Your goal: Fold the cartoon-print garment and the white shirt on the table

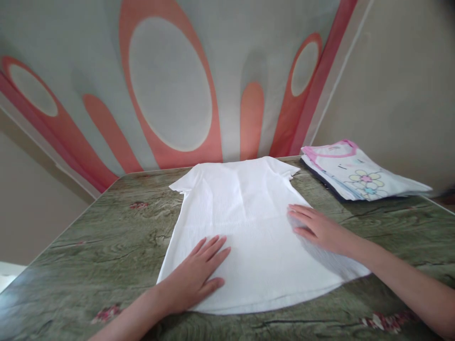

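Observation:
A white short-sleeved shirt [245,227] lies spread flat on the table, its sleeves toward the far edge and its hem toward me. Faint creases run down and across its middle. My left hand [199,274] rests palm down on the lower left part of the shirt, fingers stretched out. On the right side of the shirt lies my right hand [314,225], also palm down with its fingers extended. Neither hand grips the cloth.
The table [99,246] has a green wood-grain top with small printed flowers. At its far right corner sits a stack of folded clothes [362,173], topped by a white garment with pink trim and flower prints. Behind stands a wall with a coral-patterned hanging [216,132].

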`<state>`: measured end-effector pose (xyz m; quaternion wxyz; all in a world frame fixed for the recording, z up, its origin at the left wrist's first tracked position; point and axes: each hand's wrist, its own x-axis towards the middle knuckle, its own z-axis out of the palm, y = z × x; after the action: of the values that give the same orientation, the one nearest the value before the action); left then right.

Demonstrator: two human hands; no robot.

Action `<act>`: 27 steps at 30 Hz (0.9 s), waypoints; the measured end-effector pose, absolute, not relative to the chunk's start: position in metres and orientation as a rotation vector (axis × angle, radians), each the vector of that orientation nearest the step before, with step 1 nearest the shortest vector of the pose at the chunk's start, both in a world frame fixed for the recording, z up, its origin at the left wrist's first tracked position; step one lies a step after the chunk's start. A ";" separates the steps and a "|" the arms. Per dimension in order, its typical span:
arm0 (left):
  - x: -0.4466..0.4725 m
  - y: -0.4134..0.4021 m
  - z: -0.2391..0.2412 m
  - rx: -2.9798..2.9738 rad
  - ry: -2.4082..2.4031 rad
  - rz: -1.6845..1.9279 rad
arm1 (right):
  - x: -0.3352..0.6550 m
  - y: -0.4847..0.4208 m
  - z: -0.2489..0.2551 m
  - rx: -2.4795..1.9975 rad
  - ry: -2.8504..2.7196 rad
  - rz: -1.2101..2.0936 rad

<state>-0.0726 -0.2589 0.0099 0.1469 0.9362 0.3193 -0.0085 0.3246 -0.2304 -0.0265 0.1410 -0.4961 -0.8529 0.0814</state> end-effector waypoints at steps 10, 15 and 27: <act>-0.075 -0.269 0.033 2.403 0.893 0.130 | 0.269 -0.288 0.008 -0.870 -2.714 0.791; -0.071 -0.267 0.034 2.479 0.869 0.071 | 0.268 -0.289 0.009 -0.846 -2.713 0.791; -0.082 -0.202 -0.010 2.806 1.384 -0.017 | 0.310 -0.208 -0.051 -1.627 -2.524 0.117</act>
<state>-0.0824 -0.2020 -0.0102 0.0064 0.8968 0.4423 -0.0055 0.3096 -0.2075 -0.0506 0.0682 -0.5401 -0.8379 0.0390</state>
